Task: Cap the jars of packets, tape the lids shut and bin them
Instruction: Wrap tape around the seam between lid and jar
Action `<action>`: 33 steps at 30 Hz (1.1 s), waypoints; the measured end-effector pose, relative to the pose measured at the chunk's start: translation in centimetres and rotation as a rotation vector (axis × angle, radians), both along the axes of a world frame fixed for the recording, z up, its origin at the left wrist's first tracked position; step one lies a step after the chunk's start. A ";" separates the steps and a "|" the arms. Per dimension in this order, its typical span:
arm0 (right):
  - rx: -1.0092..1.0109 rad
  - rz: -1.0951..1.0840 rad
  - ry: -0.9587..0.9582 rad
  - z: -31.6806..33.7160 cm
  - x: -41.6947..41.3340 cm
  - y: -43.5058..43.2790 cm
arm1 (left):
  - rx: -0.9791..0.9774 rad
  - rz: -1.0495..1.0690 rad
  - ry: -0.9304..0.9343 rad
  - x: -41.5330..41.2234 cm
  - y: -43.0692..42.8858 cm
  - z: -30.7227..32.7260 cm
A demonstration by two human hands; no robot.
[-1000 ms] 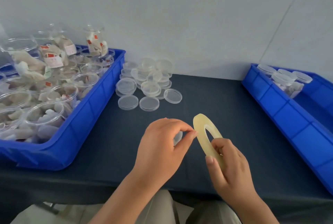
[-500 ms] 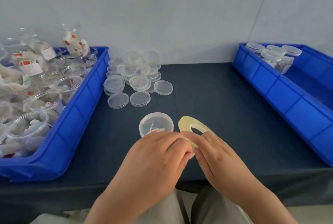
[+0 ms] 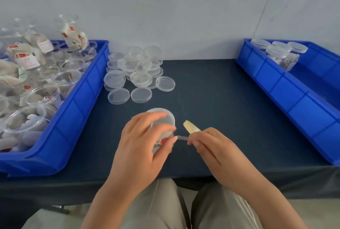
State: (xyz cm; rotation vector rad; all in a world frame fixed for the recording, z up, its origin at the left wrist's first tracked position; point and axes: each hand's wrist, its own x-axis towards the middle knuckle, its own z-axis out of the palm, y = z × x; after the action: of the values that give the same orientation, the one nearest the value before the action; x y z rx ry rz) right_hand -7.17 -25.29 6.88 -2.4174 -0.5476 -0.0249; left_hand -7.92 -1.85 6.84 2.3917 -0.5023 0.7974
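A capped clear jar (image 3: 162, 118) of packets stands on the dark table in front of me. My left hand (image 3: 145, 144) grips it from the near side, thumb pressing a strip of tape against its wall. My right hand (image 3: 213, 147) holds the yellowish tape roll (image 3: 191, 129), edge-on just right of the jar. A short stretch of tape (image 3: 182, 137) runs between the roll and the jar.
A blue bin (image 3: 79, 107) on the left holds several open jars of packets. A pile of clear lids (image 3: 136, 74) lies behind the jar. A blue bin (image 3: 287, 88) on the right holds a few capped jars (image 3: 276, 50).
My left hand has moved from picking at the roll's tape end onto the jar. The right hand has pulled the roll away to the right, drawing out a strip.
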 end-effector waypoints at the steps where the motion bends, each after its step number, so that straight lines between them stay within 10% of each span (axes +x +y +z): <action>1: -0.014 0.011 0.018 0.3 0.1 0.0 | -0.100 0.029 0.026 0.0 -0.1 -0.7; 7: -0.092 0.025 0.055 1.3 1.4 0.5 | -0.735 0.051 0.358 0.4 -1.8 -4.8; 33: -0.094 0.077 0.285 3.8 5.3 1.7 | -0.627 -0.027 0.470 4.0 -0.1 -2.9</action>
State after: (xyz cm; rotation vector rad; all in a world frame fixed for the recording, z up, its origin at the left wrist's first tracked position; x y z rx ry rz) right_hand -1.87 -23.62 10.66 -2.4311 -0.5178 0.3802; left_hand -3.96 -1.92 3.91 1.8813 -0.0687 0.2900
